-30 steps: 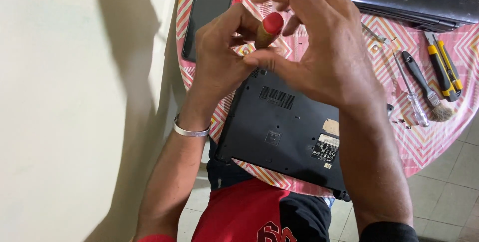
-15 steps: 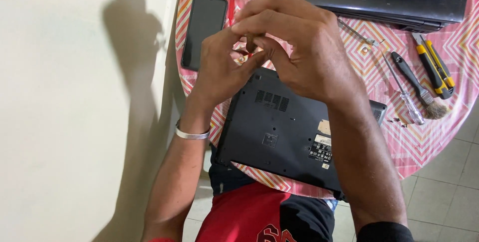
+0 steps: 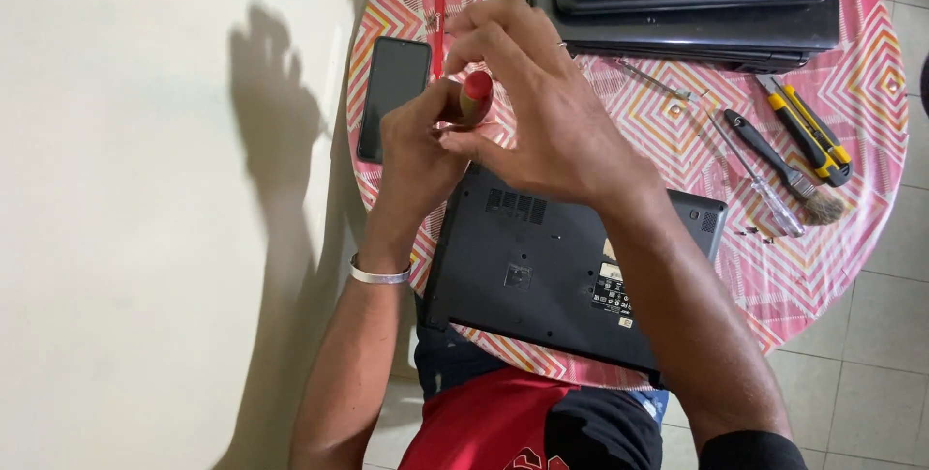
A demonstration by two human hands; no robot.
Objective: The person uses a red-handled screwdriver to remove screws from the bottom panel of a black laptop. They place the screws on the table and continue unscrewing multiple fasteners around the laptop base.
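Hands are brought together over the far-left corner of an upturned black plastic laptop, and between them a screwdriver with a rounded red-capped handle is held. The left hand is curled around the lower part of the handle, while the right hand pinches it near the cap with thumb and forefinger, the other fingers fanned out above. The shaft and tip are hidden, so contact with the laptop cannot be confirmed. The handle is judged light, rigid and smooth, best gripped round its thick middle; the laptop shell is judged stiff but easily scratched. Just left a dark phone is lying on the round pink zigzag-patterned tablecloth; further right a clear-handled screwdriver, a brush and a yellow utility knife are laid out.
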